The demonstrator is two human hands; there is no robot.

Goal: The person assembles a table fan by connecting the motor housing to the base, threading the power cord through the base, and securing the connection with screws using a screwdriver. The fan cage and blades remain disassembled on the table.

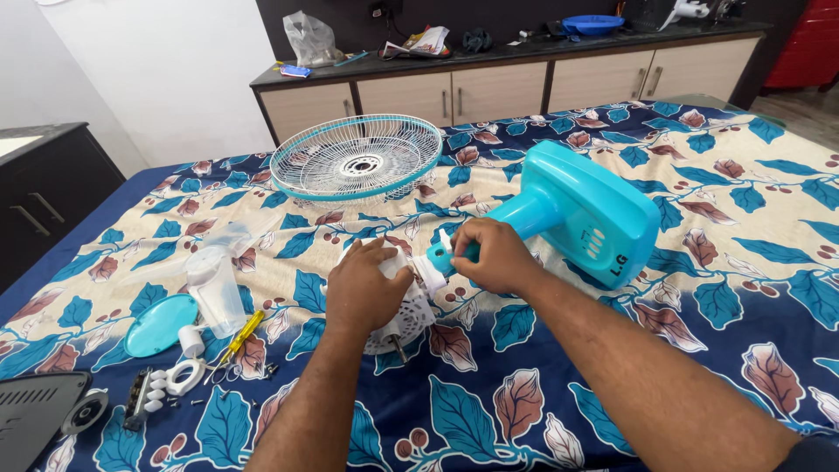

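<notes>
While the left hand (pixel 365 288) lies spread over the white fan motor housing (pixel 404 315), fingers curled down on its top, the right hand (pixel 495 255) is closed around the turquoise neck (pixel 524 218) of the fan stand where it meets the motor. The two hands sit close together, nearly touching, near the middle of a bed covered with a leaf-patterned sheet (pixel 699 288). The neck runs up and to the right into the broad turquoise fan base (pixel 603 218), which lies on its side on the sheet. Beyond the hands lies a round fan guard (pixel 354 159) with a turquoise rim. To the left lie clear fan blades (pixel 214 284), a turquoise oval cover (pixel 159 325), a yellow-handled screwdriver (pixel 238 336) and a few small white parts (pixel 170 380). A dark panel (pixel 35 419) shows at the lower left corner. At the back stands a long cabinet (pixel 489 87) with a dark top.
</notes>
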